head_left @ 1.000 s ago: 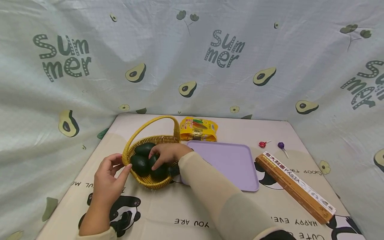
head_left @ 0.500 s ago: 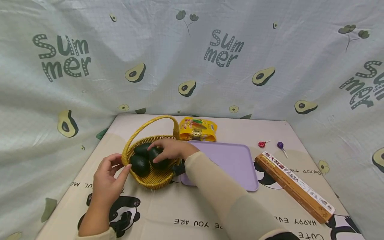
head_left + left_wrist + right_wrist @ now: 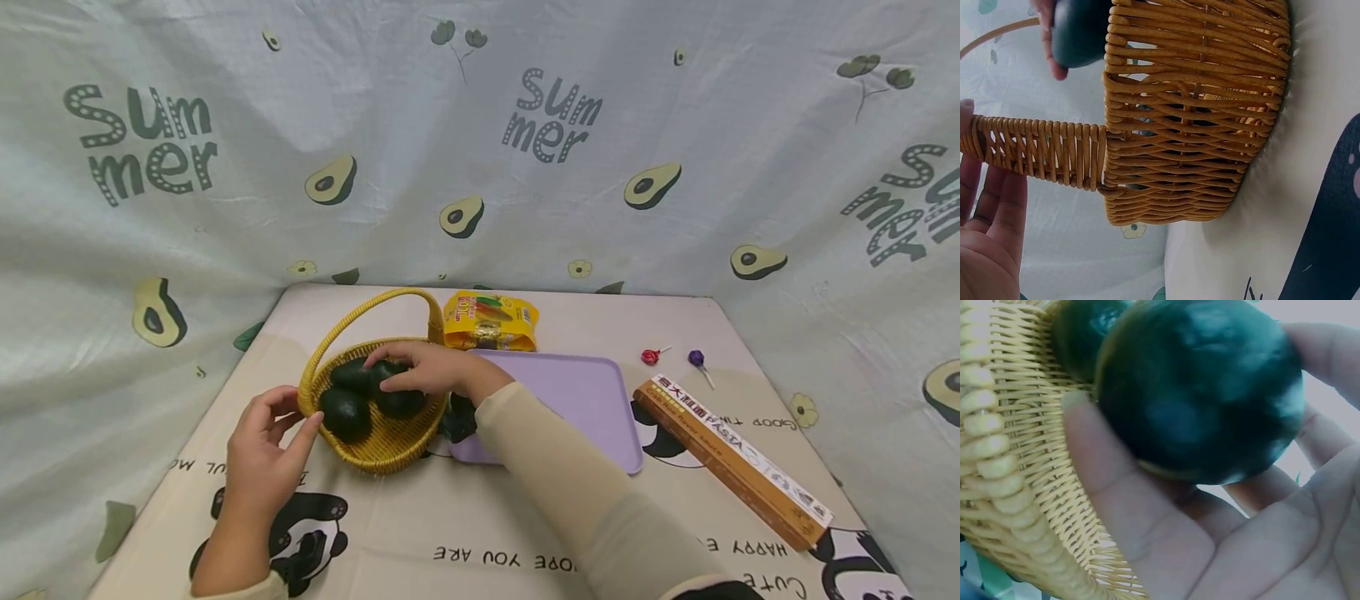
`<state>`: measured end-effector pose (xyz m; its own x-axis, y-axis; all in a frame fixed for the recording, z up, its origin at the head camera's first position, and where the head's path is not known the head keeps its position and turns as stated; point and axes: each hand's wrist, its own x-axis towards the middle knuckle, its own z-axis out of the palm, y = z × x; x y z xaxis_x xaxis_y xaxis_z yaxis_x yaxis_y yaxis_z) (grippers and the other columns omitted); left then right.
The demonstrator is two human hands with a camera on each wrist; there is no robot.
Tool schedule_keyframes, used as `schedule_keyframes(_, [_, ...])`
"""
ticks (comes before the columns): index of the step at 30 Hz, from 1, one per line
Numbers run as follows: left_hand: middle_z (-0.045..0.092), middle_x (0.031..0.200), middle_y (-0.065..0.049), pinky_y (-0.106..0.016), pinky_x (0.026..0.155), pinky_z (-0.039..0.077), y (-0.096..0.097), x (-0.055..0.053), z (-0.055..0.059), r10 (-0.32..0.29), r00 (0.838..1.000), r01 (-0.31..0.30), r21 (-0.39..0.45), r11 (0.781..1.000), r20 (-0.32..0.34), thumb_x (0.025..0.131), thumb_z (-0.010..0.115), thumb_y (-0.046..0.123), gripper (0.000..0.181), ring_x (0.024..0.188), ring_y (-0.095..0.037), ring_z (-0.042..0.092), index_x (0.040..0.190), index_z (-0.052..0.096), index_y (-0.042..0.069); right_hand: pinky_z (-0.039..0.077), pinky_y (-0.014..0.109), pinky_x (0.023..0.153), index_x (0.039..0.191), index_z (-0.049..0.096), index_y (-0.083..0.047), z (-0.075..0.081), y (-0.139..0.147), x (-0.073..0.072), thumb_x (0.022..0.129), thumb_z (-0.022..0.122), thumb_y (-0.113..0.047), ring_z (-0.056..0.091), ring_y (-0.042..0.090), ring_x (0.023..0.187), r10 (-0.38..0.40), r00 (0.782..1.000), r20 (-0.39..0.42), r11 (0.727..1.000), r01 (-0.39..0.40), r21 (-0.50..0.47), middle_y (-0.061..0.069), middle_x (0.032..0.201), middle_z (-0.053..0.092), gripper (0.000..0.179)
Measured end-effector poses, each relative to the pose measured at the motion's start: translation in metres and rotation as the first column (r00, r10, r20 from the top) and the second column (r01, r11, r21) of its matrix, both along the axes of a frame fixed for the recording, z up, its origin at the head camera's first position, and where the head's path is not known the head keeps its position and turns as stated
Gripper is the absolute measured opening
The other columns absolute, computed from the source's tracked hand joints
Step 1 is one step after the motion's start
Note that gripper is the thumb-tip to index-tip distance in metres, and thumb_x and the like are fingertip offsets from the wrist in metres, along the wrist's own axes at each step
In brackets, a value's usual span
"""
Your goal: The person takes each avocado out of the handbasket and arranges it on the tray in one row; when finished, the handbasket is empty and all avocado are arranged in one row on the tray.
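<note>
A yellow wicker basket (image 3: 378,457) with a tall arched handle stands at the left of the table. My left hand (image 3: 264,462) pinches the near-left foot of the handle (image 3: 1054,153), its thumb on one side and fingers on the other. My right hand (image 3: 435,367) grips a dark green avocado (image 3: 1197,394) with thumb and fingers around it, over the basket; the left wrist view shows this fruit above the rim. Two more avocados rest inside, one near the front left (image 3: 345,414) and one behind it (image 3: 348,375), partly hidden.
Right of the basket lies a lilac tray (image 3: 577,400). Behind it is a yellow snack bag (image 3: 491,321). A red lollipop (image 3: 650,357), a purple lollipop (image 3: 697,358) and a long pasta box (image 3: 738,462) lie on the right.
My right hand has risen from the basket with the avocado, moving away and slightly right. My left hand keeps its hold on the handle.
</note>
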<state>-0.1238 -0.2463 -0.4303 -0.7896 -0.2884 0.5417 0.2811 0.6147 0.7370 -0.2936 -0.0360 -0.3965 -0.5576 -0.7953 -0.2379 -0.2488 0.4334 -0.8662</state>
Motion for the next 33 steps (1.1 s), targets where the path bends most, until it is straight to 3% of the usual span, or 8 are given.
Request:
schedule_keyframes(9, [0.059,0.116,-0.010,-0.002,0.097,0.045,-0.001,0.000,-0.001,-0.002,1.000,0.002,-0.006,1.000,-0.001,0.085,0.076,-0.011,0.048,0.109,0.004,0.054,0.127,0.056,-0.005,0.059,0.036,0.090,0.143,0.057,-0.033,0.004,0.012,0.003,0.102,0.060,-0.036,0.056,0.019,0.121,-0.003,0.999,-0.042,0.997,0.000,-0.073,-0.008,0.150,0.048,0.041])
schedule_keyframes(12, [0.059,0.115,-0.010,-0.002,0.097,0.045,-0.002,0.000,-0.002,0.001,1.000,-0.001,-0.010,1.000,-0.004,0.085,0.076,-0.011,0.048,0.109,0.005,0.054,0.127,0.056,-0.004,0.062,0.038,0.087,0.141,0.059,-0.031,0.004,0.016,0.005,0.103,0.061,-0.036,0.058,0.020,0.120,-0.013,0.999,-0.034,0.994,0.009,-0.108,-0.008,0.147,0.051,0.039])
schedule_keyframes(15, [0.058,0.115,-0.010,-0.002,0.097,0.046,-0.003,-0.001,-0.003,0.001,1.000,-0.001,-0.017,1.000,-0.009,0.084,0.077,-0.011,0.048,0.109,0.005,0.054,0.127,0.056,-0.004,0.063,0.035,0.083,0.141,0.058,-0.029,0.003,0.020,0.007,0.096,0.072,-0.035,0.059,0.020,0.115,-0.021,0.998,-0.061,0.991,0.013,-0.130,-0.006,0.140,0.054,0.047])
schedule_keyframes(19, [0.059,0.115,-0.010,-0.002,0.097,0.046,-0.004,-0.002,-0.004,0.001,1.000,-0.001,-0.018,1.000,-0.002,0.084,0.077,-0.011,0.048,0.108,0.005,0.055,0.127,0.057,-0.004,0.060,0.030,0.090,0.140,0.055,-0.030,0.002,0.027,0.008,0.081,0.087,-0.032,0.060,0.018,0.114,-0.030,0.989,-0.142,0.990,0.010,-0.138,-0.007,0.137,0.053,0.067])
schedule_keyframes(25, [0.059,0.115,-0.010,-0.002,0.097,0.045,-0.004,-0.003,-0.003,0.005,1.000,-0.005,-0.019,1.000,0.009,0.084,0.077,-0.011,0.048,0.108,0.006,0.055,0.126,0.057,-0.003,0.060,0.033,0.091,0.139,0.054,-0.041,0.001,0.038,0.012,0.078,0.087,-0.035,0.061,0.020,0.114,-0.121,0.980,-0.161,0.984,0.096,-0.153,-0.007,0.138,0.053,0.070])
schedule_keyframes(33, [0.060,0.114,-0.012,-0.002,0.097,0.045,-0.005,-0.002,-0.002,0.001,1.000,-0.001,-0.032,0.999,-0.002,0.083,0.077,-0.012,0.049,0.108,0.008,0.054,0.127,0.057,-0.004,0.061,0.039,0.092,0.139,0.056,-0.040,-0.003,0.056,0.014,0.083,0.084,-0.032,0.059,0.025,0.118,-0.264,0.950,-0.169,0.943,0.217,-0.252,-0.006,0.148,0.050,0.063])
